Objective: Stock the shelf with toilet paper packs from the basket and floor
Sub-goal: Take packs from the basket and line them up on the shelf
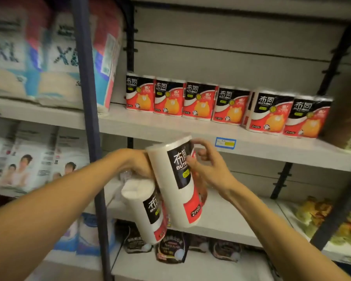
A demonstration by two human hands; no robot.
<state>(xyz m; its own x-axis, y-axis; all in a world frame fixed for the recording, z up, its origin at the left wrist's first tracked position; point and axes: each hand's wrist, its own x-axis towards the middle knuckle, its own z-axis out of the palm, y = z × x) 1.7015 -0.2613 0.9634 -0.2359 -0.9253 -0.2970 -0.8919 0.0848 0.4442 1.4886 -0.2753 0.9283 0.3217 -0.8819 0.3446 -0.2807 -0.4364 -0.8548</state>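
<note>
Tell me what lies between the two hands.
In the head view, one upright pack sits between the left hand and the right hand; a second pack hangs lower.

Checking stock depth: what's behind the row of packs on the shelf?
Only the grey back panel shows above the row of packs. Any second row is hidden by the front packs.
</note>
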